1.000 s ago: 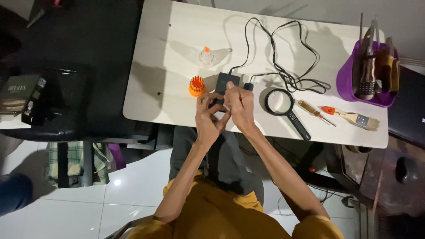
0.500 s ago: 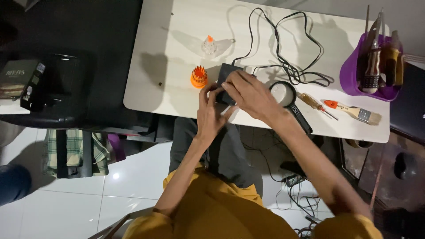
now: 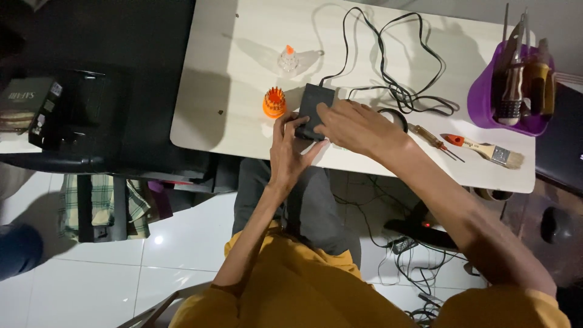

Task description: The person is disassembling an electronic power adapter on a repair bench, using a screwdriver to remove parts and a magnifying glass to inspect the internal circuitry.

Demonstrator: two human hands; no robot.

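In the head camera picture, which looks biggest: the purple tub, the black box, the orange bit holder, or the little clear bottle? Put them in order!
1. purple tub
2. black box, partly hidden by the hands
3 and 4. orange bit holder and clear bottle: they look about the same, too close to rank.

One printed box at the far left, off the bench

A small dark box lies on a dark surface at the left edge of the view, well apart from the pale bench. It is flat and oblong, olive-black, with pale lettering on its top face and a small white label with dark marks on its near corner. No screens or signs show.
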